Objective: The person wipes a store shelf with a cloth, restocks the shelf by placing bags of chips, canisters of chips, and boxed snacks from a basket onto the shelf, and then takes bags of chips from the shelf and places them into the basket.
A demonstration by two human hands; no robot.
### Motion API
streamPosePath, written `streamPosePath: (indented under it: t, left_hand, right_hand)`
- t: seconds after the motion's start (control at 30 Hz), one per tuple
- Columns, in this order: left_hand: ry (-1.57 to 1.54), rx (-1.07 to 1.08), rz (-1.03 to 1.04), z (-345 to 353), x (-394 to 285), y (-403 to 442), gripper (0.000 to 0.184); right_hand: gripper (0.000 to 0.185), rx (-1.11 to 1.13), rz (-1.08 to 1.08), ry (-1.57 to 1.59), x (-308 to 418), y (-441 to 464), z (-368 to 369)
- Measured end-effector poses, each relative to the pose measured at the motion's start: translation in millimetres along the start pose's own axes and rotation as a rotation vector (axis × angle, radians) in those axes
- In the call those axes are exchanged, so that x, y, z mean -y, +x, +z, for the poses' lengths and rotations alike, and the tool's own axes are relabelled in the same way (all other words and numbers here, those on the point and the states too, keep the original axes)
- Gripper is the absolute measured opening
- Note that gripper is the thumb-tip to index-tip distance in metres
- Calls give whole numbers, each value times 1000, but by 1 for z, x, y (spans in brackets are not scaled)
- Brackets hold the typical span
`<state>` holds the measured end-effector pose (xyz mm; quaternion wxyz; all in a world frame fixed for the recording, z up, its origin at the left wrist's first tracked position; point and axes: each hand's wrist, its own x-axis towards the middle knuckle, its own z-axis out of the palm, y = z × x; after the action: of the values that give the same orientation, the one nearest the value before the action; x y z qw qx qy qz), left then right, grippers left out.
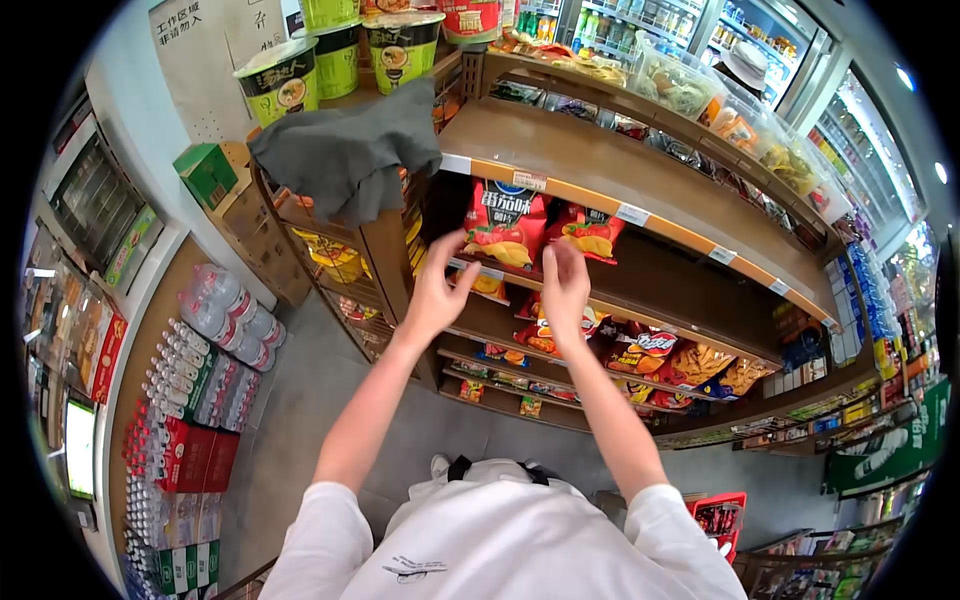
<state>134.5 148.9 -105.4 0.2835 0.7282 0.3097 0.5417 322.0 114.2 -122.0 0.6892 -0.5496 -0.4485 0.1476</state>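
Both arms reach forward to a brown shelf unit. My left hand [438,290] is by the lower left of a red chip bag [505,222], thumb and fingers apart, with nothing seen in it. On the bag's right side is my right hand [566,285], its fingers raised and partly bent; whether it touches the bag is unclear. That bag stands upright on the second shelf, under an orange-edged shelf [600,208]. A second red chip bag [585,232] stands just right of it, partly behind my right fingertips.
A grey cloth [350,145] hangs over the shelf's left corner near noodle cups [280,80]. Lower shelves hold more chip bags [640,348]. Bottled drinks [230,310] are stacked at left. A red basket [720,518] is at lower right. A person in a white hat [745,65] is beyond the shelf.
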Motion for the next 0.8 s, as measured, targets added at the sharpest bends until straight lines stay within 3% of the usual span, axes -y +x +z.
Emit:
streamPosePath:
  t: [0.1,0.13,0.23,0.3,0.37,0.5,0.6,0.67,0.77,0.8]
  left_hand:
    - [-241,112,-291,1,-6,-40,16]
    - [-340,136,-405,1,-6,-53,20]
    - [-261,102,-469,10,10,-85,37]
    - [-269,165,-588,7,26,-105,49]
    - [-306,231,-714,5,31,-115,55]
    - [-232,419,-673,13,23,-127,60]
    - [-188,591,-461,34,-5,-140,46]
    - [-325,653,-518,56,-28,-154,36]
    - [-348,795,-411,108,-51,-180,34]
    - [-281,901,-470,127,-57,-188,32]
  right_hand:
    - [21,121,258,171,4,-51,-17]
    - [20,131,377,249,2,-65,-19]
    - [23,102,456,181,17,-95,-28]
    - [28,94,644,64,22,-112,-37]
    - [33,71,673,30,19,-125,-46]
    - [41,98,703,-17,34,-143,-73]
    - [47,139,725,-96,16,-162,-106]
    - [48,107,711,-120,16,-178,-138]
    - [47,-136,719,-125,11,-206,-200]
    - [43,-222,729,-80,13,-214,-224]
